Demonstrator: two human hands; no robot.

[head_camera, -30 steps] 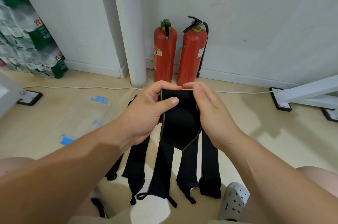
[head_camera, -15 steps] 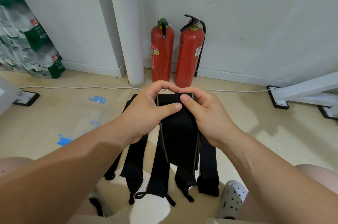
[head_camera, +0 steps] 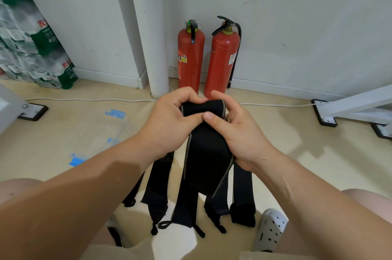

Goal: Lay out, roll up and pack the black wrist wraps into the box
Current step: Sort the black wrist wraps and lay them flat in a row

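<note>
I held the black fabric wrist wrap with grey edging [head_camera: 207, 160] in both hands above the beige floor [head_camera: 318, 164], in front of my knees. My left hand [head_camera: 169, 126] gripped its upper end from the left, with the fingers curled over the top and the thumb laid across the front. My right hand [head_camera: 241, 134] gripped the same end from the right, its thumb tip touching the left thumb. The upper end was turned over into a short roll. The number of turns could not be determined, because my fingers covered both sides of it. The rest of the wrap hung loose. Below it, the other black wrist wraps [head_camera: 241, 194] lay side by side on the floor. Their upper ends were hidden behind my hands and the hanging wrap, so no exact count was possible. The clear plastic box with blue clips [head_camera: 122, 130] stood on the floor to the left. Its walls were hard to make out, and my left forearm covered its near corner. Two red fire extinguishers [head_camera: 191, 58] stood against the wall beyond my hands. A grey perforated clog [head_camera: 269, 230] at lower right was partly covered by my right forearm.
</note>
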